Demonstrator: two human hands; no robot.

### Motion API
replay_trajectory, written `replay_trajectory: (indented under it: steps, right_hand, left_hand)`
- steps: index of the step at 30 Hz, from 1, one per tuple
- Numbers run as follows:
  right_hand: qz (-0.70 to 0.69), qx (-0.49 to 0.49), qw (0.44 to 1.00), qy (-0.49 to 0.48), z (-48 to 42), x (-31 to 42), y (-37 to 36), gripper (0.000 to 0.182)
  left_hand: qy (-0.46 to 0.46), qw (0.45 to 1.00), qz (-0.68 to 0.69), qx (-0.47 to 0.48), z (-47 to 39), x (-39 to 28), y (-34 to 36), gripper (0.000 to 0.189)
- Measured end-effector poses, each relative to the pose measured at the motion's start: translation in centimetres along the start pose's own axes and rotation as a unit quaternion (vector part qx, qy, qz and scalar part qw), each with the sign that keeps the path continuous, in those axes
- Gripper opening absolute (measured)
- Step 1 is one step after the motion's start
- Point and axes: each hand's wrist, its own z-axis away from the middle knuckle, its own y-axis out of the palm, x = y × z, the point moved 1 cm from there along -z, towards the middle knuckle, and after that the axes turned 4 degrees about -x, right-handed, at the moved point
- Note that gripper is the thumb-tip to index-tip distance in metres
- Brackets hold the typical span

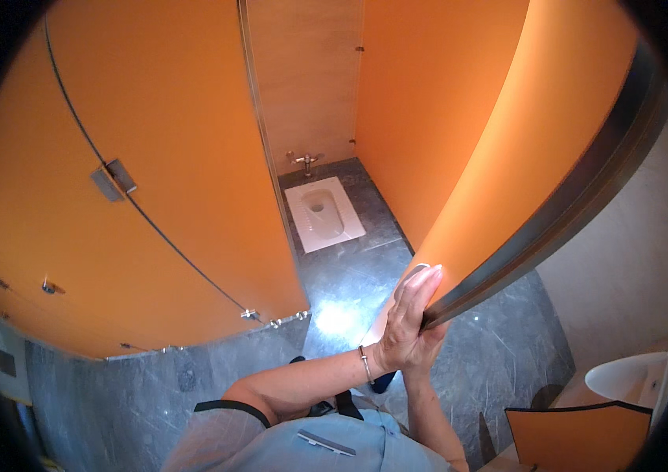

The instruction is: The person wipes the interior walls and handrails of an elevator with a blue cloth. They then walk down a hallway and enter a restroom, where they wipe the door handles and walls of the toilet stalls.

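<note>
My left hand (403, 327), with a metal bracelet at the wrist, lies with extended fingers along the free edge of an orange stall door (487, 224). A pale object (422, 267) shows beside its fingertips, too covered to name. My right hand (430, 348) is pressed close to the left one, at the dark outer side of the same edge. Most of its fingers are hidden, so its grip is not clear. Beyond the door, a white squat toilet (325, 215) is set in the grey floor. A metal flush valve (307, 160) is on the wall behind it.
Orange stall doors (192, 147) with metal fittings run along the left. An orange partition (428, 94) bounds the stall's right side. A white washbasin (628, 377) stands at lower right, near an orange panel (578, 436). Light glares off the grey tile floor (337, 315).
</note>
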Motion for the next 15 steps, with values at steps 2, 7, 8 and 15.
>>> replay_trajectory:
  steps: [2, 7, 8, 15]
  right_hand:
    - [0.124, 0.053, 0.989, -0.067, -1.3, -0.2, -1.2, 0.055]
    - [-0.091, 0.076, 0.991, 0.061, -5.8, -1.8, -1.6, 0.048]
    - [-0.065, 0.032, 0.997, 0.036, -6.0, -1.6, -0.8, 0.047]
    - [-0.180, 0.132, 0.946, 0.235, -4.0, -4.5, -0.8, 0.033]
  left_hand:
    - [0.021, 0.999, 0.016, -0.019, 0.5, 0.1, 0.5, 0.063]
    - [-0.006, 0.999, -0.004, -0.041, 1.4, -0.5, 1.0, 0.062]
    - [-0.007, 0.999, -0.029, -0.045, 1.4, -0.3, 0.8, 0.059]
    - [-0.199, 0.945, -0.039, -0.257, 6.8, 5.8, -4.7, 0.043]
